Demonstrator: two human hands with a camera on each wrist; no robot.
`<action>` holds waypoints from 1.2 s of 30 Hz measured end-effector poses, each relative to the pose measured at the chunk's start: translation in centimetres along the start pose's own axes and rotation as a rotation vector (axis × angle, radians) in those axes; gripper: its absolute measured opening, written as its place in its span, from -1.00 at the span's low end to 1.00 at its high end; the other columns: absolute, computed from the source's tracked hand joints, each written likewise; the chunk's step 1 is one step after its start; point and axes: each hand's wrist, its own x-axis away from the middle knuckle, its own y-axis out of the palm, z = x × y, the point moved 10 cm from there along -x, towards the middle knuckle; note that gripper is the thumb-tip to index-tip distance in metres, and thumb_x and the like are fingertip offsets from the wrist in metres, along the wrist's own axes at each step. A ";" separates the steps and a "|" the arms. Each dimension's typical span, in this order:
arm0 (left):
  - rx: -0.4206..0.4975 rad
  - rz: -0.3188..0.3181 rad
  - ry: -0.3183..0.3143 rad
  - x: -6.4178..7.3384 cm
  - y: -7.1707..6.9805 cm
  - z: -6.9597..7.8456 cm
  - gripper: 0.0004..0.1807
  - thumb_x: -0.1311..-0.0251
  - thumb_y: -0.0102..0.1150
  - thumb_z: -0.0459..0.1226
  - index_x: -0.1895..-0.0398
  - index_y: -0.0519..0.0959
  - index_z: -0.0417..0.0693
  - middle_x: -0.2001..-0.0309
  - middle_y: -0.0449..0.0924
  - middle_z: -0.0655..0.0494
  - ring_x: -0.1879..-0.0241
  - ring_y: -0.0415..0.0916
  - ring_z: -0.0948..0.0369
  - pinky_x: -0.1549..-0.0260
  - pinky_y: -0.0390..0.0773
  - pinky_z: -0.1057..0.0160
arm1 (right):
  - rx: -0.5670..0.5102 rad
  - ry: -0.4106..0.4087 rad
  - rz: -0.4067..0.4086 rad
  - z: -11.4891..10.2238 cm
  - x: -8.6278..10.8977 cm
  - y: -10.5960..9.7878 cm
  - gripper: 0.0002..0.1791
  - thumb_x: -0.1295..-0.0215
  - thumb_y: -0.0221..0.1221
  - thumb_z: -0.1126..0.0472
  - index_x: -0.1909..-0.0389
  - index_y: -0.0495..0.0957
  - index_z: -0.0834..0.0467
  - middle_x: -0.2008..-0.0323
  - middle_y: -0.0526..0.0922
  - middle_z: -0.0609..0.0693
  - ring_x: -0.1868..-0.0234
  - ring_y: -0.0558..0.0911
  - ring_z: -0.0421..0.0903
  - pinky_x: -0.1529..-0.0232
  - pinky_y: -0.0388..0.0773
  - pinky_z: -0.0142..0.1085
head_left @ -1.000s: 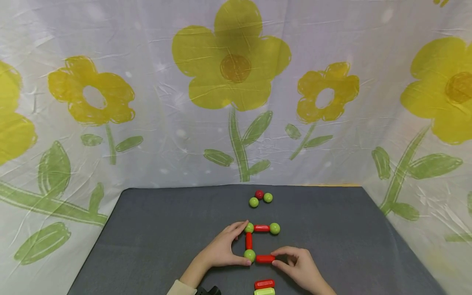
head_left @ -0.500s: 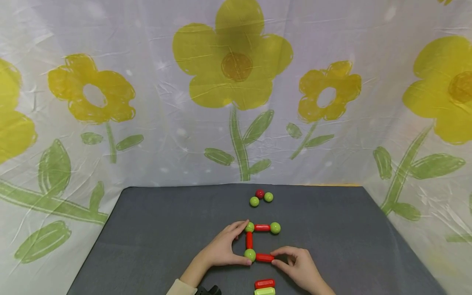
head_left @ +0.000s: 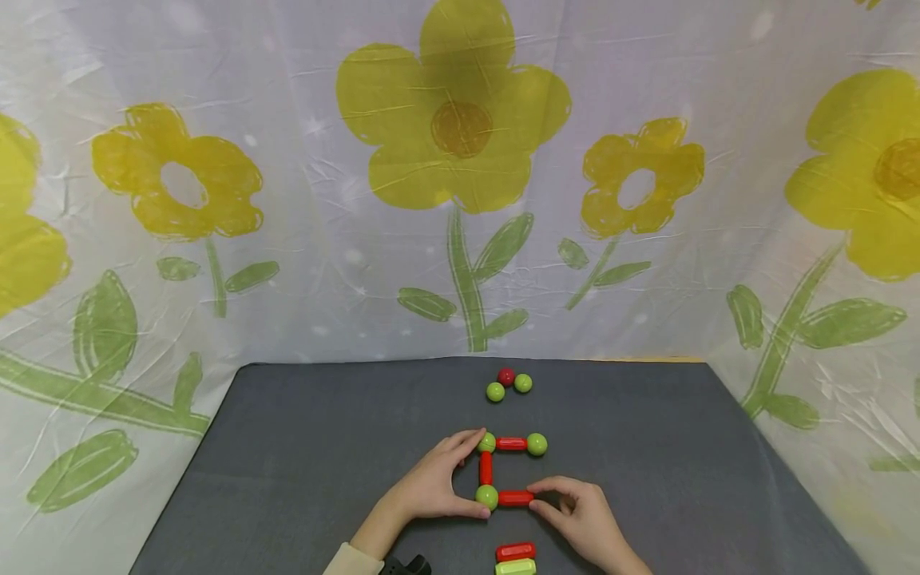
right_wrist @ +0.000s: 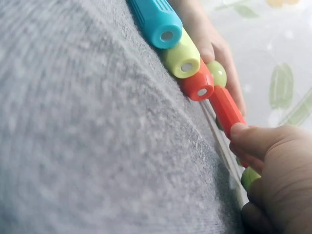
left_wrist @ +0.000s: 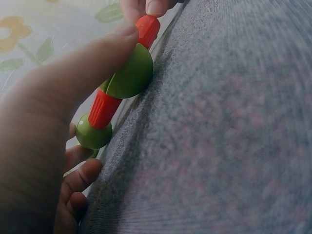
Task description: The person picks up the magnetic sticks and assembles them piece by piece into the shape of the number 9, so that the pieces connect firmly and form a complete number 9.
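Note:
A frame of magnetic building pieces lies on the dark tabletop: an upper green ball [head_left: 486,442], an upright red rod [head_left: 485,469], a lower green ball [head_left: 487,497] and a top red rod [head_left: 511,443] leading to a right-hand green ball [head_left: 537,444]. My left hand [head_left: 431,483] holds the left side, thumb at the lower ball and fingertips at the upper one. Between thumb and index finger, my right hand [head_left: 578,515] pinches the outer end of another red magnetic rod [head_left: 514,498]. Its other end meets the lower ball, as the left wrist view shows [left_wrist: 148,31].
Two loose green balls [head_left: 495,392] and a red ball [head_left: 506,377] sit at the back. Near the front lie a spare red rod [head_left: 515,552] and a yellow-green rod [head_left: 516,568]; a blue rod [right_wrist: 163,24] lies beside them. A flowered sheet [head_left: 316,239] hangs behind.
My right hand has shifted the pinched red rod slightly away from me, so it now lines up with the lower green ball. My left hand stays in place.

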 end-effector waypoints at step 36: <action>0.009 0.026 -0.011 0.0 -0.1 -0.3 0.28 0.01 0.52 0.39 -0.72 0.14 0.18 -0.59 0.24 0.21 -0.47 0.32 0.09 -0.36 0.43 -0.20 | -0.064 0.065 0.030 0.8 0.0 -0.3 -0.78 -0.25 0.53 0.08 0.09 0.82 -0.09 0.66 0.46 -0.15 0.75 0.21 -0.34 0.66 0.22 -0.46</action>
